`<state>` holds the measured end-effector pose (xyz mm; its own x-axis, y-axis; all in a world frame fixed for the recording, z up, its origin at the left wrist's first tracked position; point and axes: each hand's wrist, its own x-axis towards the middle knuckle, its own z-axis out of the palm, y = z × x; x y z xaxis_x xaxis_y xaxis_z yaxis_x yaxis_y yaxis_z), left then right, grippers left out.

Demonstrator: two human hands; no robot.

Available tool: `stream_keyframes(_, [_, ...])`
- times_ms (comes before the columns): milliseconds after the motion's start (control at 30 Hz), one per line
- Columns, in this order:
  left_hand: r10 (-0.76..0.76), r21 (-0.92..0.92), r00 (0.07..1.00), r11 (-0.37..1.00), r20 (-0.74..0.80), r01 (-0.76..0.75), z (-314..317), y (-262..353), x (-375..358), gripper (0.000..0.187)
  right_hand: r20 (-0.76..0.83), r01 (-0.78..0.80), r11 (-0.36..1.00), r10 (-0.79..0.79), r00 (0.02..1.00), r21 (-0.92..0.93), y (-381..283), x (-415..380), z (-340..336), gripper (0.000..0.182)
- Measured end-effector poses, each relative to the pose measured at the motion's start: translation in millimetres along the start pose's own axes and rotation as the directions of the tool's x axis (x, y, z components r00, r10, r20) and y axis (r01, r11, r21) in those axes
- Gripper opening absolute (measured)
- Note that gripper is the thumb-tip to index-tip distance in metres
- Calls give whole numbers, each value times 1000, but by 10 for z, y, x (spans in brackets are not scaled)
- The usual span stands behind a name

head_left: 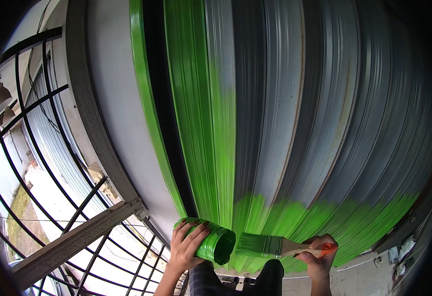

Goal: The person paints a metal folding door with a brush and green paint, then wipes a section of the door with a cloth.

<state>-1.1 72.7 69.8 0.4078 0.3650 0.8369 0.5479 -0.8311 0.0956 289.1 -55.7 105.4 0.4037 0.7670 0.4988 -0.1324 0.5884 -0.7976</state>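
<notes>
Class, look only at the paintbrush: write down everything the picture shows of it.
The paintbrush is wide and flat, with green-coated bristles, a green-smeared band that looks metallic, and a pale, wood-like handle ending in orange-red. It lies roughly sideways in view, its handle gripped by the right hand. The bristles point toward the open can; whether they touch the ribbed panel behind is unclear.

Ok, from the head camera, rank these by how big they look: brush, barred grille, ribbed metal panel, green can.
1. Ribbed metal panel
2. Barred grille
3. Green can and brush: too close to rank; the can is bulkier, the brush longer.
</notes>
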Motion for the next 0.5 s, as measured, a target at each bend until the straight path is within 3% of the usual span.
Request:
stream_keyframes(233, [53, 67, 999, 996, -5, -53, 2, 22, -15, 64, 74, -151, 986, 146, 987, 68, -161, -32, 35, 23])
stream_keyframes(300, [70, 92, 997, 993, -15, -68, 28, 43, -58, 64, 111, -122, 992, 118, 987, 25, -197, -13, 95, 22])
stream_keyframes(500, [-89, -156, 996, 984, -23, 85, 172, 178, -154, 69, 314, 76, 948, 26, 949, -310, -176, 85, 142, 18])
